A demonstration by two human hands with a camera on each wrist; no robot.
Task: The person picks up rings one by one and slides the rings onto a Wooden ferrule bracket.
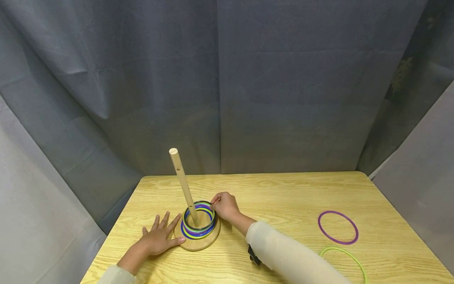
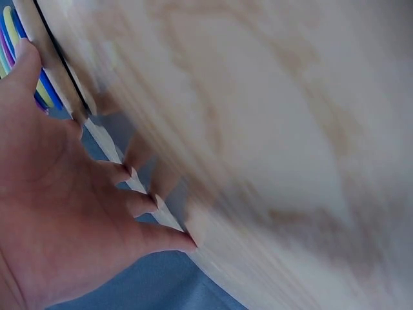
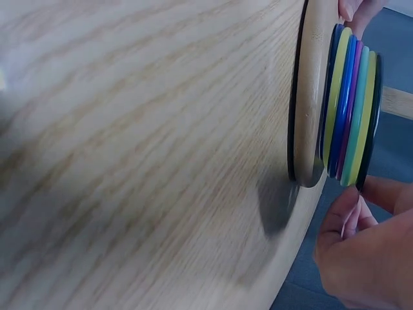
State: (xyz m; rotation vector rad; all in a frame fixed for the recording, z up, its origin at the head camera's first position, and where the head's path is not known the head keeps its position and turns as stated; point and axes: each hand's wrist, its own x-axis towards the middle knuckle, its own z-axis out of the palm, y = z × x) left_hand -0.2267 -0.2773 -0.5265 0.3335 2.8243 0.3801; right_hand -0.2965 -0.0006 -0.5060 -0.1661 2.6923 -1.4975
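Note:
A wooden post (image 1: 182,179) rises from a round wooden base (image 1: 199,247), leaning left in the head view. Around its foot lies a stack of several coloured rings (image 3: 348,116), blue, yellow, purple and green, topped by a black ring (image 3: 373,129). The right hand (image 1: 226,206) pinches the black ring at its right edge between thumb and forefinger. Fingers spread, the left hand (image 1: 158,238) rests on the table left of the base, its thumb on the base's rim beside the rings. In the left wrist view, the left hand (image 2: 71,194) shows its fingertips on the tabletop.
A purple ring (image 1: 319,225) lies flat on the wooden table (image 1: 276,193) at the right. Nearer the front edge is a yellow-green ring (image 1: 356,260), partly out of frame and partly behind the right sleeve. Grey curtains (image 1: 283,98) hang behind the table.

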